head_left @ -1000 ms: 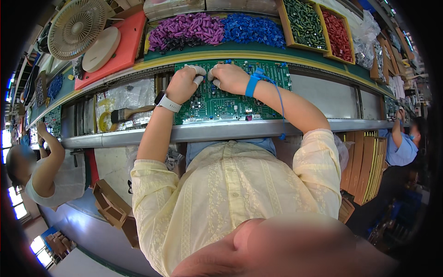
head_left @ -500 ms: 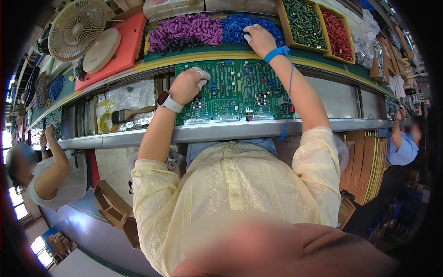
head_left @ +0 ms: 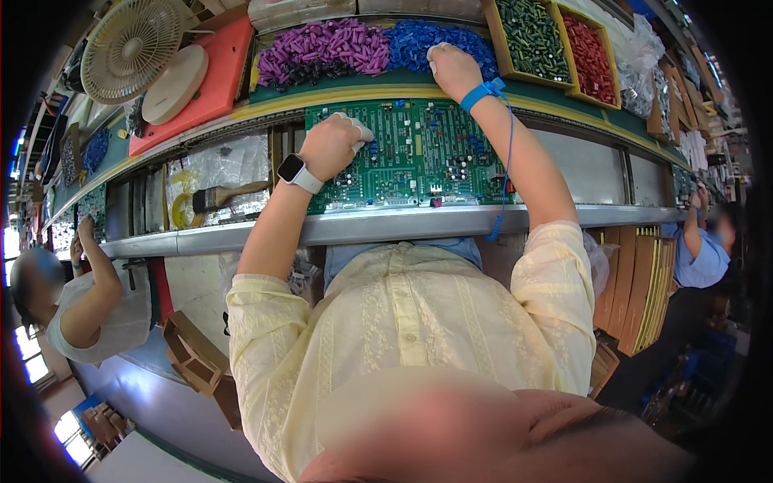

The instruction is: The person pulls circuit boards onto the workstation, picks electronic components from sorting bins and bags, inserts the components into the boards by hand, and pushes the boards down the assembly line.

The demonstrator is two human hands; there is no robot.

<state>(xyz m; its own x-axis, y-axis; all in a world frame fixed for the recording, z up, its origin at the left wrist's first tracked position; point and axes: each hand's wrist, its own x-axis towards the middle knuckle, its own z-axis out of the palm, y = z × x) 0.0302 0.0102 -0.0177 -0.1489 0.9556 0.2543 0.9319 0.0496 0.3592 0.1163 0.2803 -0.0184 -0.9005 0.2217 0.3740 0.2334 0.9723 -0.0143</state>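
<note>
My left hand point(head_left: 328, 148), with white covers on its fingertips and a watch at the wrist, is over the upper left part of a green circuit board point(head_left: 386, 191). Its fingers are curled and drawn together; whatever they hold is hidden. Small parts of several colours stand across the board. Farther away, my right hand point(head_left: 456, 71) is at the near edge of a heap of small blue components point(head_left: 411, 50). Its covered fingertips are pinched together, and I cannot make out what is between them. A blue wrist strap point(head_left: 481, 94) with a coiled cord is on that arm.
Purple components point(head_left: 322, 50) with black ends lie left of the blue heap. Boxes of green parts point(head_left: 527, 40) and red parts point(head_left: 588, 63) stand at the right. A brush point(head_left: 229, 194) rests left of the board, a fan point(head_left: 133, 50) farther off. Co-workers sit on both sides.
My right fingertips have closed together at the blue heap. My left hand has turned at the wrist, bringing the watch face upward, and its fingers have shifted slightly right over the board.
</note>
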